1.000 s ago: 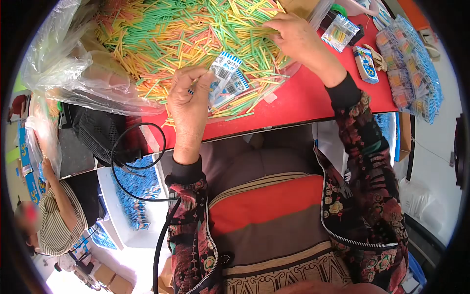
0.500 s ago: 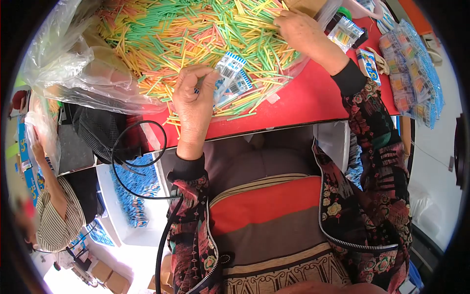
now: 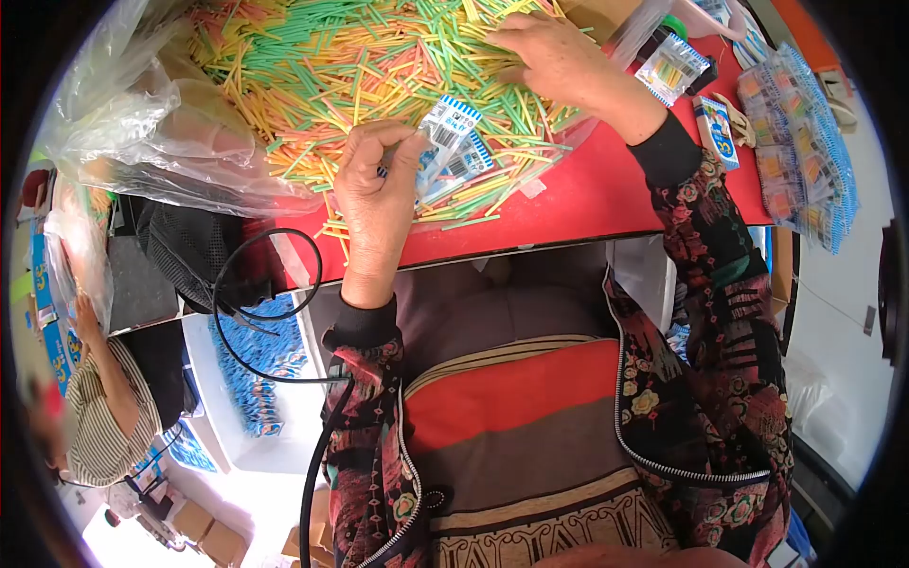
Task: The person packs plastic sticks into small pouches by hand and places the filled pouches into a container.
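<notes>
A big heap of thin pastel sticks (image 3: 312, 90), coloured green, yellow and orange-pink, covers the back of the red table. With thumb and fingers closed, my left hand (image 3: 371, 194) grips a small clear packet (image 3: 445, 133) with blue-and-white printing at the heap's near edge. A second, similar packet (image 3: 466, 163) lies partly under the first; whether my hand grips it too I cannot tell. Over the right part of the heap, my right hand (image 3: 563, 66) reaches with thumb and fingers apart, and no stick shows between them.
A filled packet (image 3: 670, 69) rests at the right beside a small blue-and-white box (image 3: 715, 133). Strips of filled packets (image 3: 800, 142) hang off the right edge. Clear plastic (image 3: 142, 142) borders the heap's left. A black cable (image 3: 222, 312) loops nearby. Another person (image 3: 109, 407) works at left.
My right hand has moved left over the heap, and its thumb and fingers have spread. My left hand stays nearly still with the packet. At left, the other person's hand has shifted down.
</notes>
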A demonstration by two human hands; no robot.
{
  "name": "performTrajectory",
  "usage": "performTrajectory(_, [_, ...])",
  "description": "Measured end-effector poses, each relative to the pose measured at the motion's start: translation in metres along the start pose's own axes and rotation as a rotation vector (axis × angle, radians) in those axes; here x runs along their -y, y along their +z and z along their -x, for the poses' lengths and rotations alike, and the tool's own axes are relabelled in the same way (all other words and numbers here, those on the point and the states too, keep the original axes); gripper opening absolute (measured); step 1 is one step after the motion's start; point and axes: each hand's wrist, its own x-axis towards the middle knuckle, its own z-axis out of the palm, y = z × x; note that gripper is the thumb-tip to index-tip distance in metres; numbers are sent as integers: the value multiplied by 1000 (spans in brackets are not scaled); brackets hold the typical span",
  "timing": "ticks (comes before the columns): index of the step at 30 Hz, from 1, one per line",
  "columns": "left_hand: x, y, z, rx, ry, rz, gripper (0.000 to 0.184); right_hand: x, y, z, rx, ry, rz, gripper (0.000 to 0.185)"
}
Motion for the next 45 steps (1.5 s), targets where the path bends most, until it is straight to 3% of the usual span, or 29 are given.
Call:
performTrajectory(2, [-1,2,-1,2,-8,18,8,13,-27,-4,148,31,-7,22])
performTrajectory(6, [-2,2,-1,10,1,-3,7,8,-12,-6,137,-52,143,23])
performTrajectory(15, [-3,5,-3,13,1,-29,8,3,-8,-11,193,-12,-93,30])
performTrajectory(18, [-1,4,-2,17,-9,-28,8,3,0,-11,67,-70,-49,28])
performTrajectory(20, [0,4,-2,18,2,-29,8,7,-9,-13,129,-33,-177,26])
performTrajectory(27, [-1,2,-1,16,-33,11,8,5,-2,-14,235,28,-137,25])
performTrajectory(29, [0,2,-1,17,-31,8,8,4,9,-7,-78,-157,-62,26])
performTrajectory(30, [0,2,-1,16,-32,9,8,3,13,-4,-78,-156,-62,26])
performTrajectory(32, [-2,4,-2,14,-28,10,8,2,12,-1,48,-73,-113,24])
performTrajectory(36, [0,3,-1,12,-22,11,8,5,13,-5,-27,-84,-139,17])
performTrajectory(38, [1,3,-1,13,-18,12,8,12,2,-7,212,357,-446,10])
performTrajectory(39, [0,3,-1,10,-31,21,8,8,9,-4,209,357,-444,10])
performTrajectory(41, [-2,3,-2,7,-39,30,8,0,31,1,-187,126,-368,9])
performTrajectory(45, [-2,2,-2,13,-40,42,8,-14,36,-4,-142,329,-663,16])
